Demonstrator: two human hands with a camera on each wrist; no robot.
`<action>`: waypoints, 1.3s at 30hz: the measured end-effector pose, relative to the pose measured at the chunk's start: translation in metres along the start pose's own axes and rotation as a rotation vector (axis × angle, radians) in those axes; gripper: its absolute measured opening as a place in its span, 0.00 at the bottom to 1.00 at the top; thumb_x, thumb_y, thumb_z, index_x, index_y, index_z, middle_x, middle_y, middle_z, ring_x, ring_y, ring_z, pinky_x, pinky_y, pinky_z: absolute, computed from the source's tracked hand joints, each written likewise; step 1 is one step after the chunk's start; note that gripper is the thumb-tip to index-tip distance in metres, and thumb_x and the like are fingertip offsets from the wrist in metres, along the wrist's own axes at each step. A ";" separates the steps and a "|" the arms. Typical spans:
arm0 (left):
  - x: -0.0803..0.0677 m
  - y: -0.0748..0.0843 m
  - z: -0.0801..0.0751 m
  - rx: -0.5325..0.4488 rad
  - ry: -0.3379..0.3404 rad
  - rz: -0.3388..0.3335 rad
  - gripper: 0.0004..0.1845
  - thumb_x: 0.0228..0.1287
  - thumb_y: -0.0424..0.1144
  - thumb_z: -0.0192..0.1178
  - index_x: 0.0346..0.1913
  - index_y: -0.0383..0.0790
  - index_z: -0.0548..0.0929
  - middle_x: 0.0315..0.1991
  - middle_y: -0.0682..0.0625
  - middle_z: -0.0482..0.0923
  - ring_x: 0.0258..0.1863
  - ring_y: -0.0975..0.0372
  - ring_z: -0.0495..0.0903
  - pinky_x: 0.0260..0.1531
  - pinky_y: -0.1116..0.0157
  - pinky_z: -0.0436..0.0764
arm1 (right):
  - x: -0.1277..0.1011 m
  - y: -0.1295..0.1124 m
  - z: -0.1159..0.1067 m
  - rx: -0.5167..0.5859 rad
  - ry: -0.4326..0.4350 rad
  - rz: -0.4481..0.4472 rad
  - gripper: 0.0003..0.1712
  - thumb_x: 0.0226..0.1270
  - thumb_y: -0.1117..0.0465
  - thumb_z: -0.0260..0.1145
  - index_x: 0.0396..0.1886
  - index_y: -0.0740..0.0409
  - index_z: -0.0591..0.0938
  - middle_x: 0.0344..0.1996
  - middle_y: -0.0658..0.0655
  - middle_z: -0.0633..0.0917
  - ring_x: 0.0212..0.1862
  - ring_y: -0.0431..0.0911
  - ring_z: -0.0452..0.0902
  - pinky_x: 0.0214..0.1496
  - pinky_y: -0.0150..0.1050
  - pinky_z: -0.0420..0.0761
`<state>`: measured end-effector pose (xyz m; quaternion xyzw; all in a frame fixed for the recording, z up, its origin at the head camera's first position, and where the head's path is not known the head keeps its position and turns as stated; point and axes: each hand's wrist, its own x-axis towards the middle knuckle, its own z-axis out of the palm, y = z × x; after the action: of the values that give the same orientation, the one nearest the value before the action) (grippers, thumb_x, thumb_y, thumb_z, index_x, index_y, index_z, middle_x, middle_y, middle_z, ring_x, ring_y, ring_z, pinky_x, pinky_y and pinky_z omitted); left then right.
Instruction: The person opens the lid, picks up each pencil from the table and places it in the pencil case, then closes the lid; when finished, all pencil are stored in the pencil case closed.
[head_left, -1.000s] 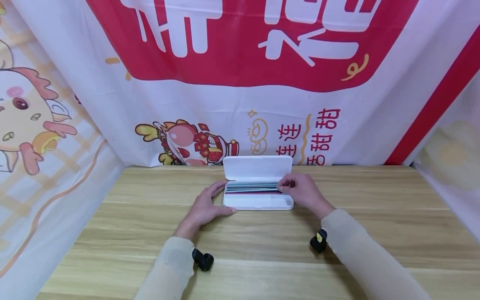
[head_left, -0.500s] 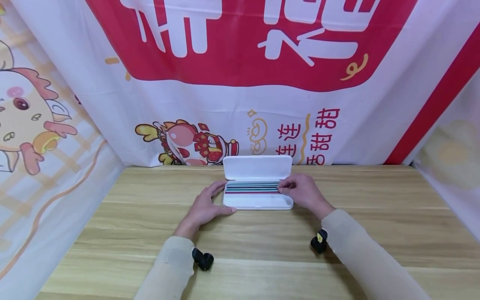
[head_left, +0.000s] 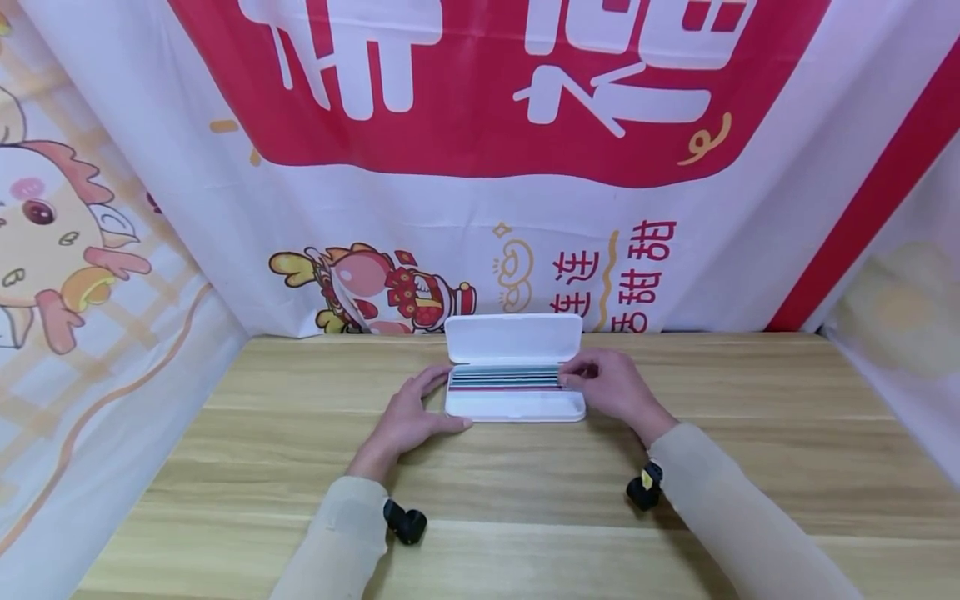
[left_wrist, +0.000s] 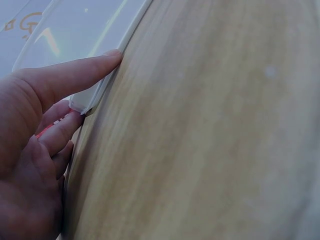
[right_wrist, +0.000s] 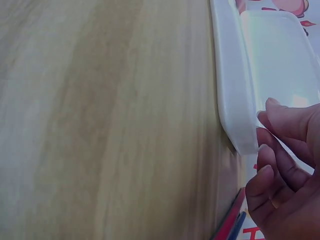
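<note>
A white pencil case [head_left: 517, 406] stands with its lid [head_left: 513, 338] raised against the curtain. Across its back half lie several slim pencils [head_left: 504, 377], teal, dark and magenta. My left hand [head_left: 408, 417] holds the case's left end, its thumb along the front edge and fingers round the side; the left wrist view shows that thumb [left_wrist: 75, 72] on the rim. At the right end my right hand [head_left: 611, 383] pinches at the pencils' ends with thumb and forefinger. In the right wrist view its curled fingers [right_wrist: 262, 185] sit beside the case wall, and the pinched tip is hidden.
In the right wrist view a red stick [right_wrist: 231, 217] and a dark stick [right_wrist: 238, 225] lie beyond the case's end. The wooden table [head_left: 510, 550] runs back to a printed curtain [head_left: 480, 200]. A small black device [head_left: 406, 522] sits at the left wrist.
The pencils, slightly slanted a second ago, now lie more evenly along the case. My right hand stays at their right ends; my left hand keeps its hold on the case.
</note>
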<state>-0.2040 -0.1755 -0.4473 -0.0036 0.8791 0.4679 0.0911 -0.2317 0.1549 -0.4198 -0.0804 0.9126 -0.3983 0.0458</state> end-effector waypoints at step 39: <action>-0.004 0.003 0.002 0.006 0.005 0.002 0.49 0.54 0.50 0.85 0.79 0.62 0.72 0.83 0.52 0.68 0.84 0.45 0.60 0.82 0.33 0.57 | -0.090 0.034 -0.039 0.151 0.094 0.157 0.24 0.72 0.48 0.76 0.60 0.55 0.88 0.49 0.55 0.92 0.47 0.47 0.85 0.45 0.35 0.85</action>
<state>-0.2001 -0.1723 -0.4455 -0.0037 0.8808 0.4652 0.0882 -0.1532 0.2223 -0.4161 0.0137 0.8846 -0.4644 0.0398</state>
